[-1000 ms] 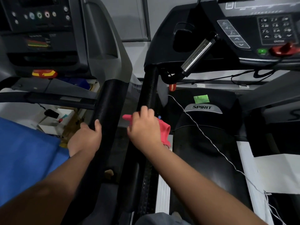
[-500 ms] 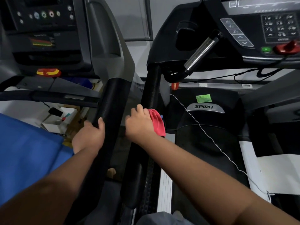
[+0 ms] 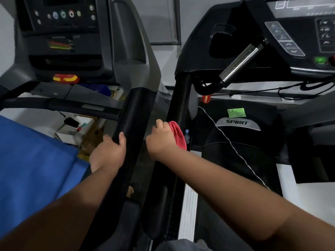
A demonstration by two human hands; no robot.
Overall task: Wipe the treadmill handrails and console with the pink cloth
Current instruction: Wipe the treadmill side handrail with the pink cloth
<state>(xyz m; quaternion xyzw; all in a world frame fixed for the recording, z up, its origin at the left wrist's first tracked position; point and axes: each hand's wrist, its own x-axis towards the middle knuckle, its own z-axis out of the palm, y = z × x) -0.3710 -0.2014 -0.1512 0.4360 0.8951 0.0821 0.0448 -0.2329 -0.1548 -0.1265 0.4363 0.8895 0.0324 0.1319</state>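
Observation:
My right hand (image 3: 160, 140) presses the bunched pink cloth (image 3: 178, 135) against the black padded left handrail (image 3: 178, 104) of the right-hand treadmill, about halfway along the rail. My left hand (image 3: 108, 151) grips the black handrail (image 3: 132, 113) of the neighbouring treadmill on the left, thumb over the top. The right treadmill's console (image 3: 297, 33) with keypad, green button and a chrome pulse grip (image 3: 241, 60) sits at the upper right, apart from both hands.
The left treadmill's console (image 3: 65, 33) with a red stop button (image 3: 66, 78) fills the upper left. A blue sheet (image 3: 30, 160) lies at the left. A white cord (image 3: 233, 149) crosses the black motor cover marked SPIRIT (image 3: 237, 122). Boxes sit on the floor between the machines.
My right hand has slid the pink cloth forward along the handrail, and the cloth has bunched up more tightly. My left hand keeps its grip on the other rail.

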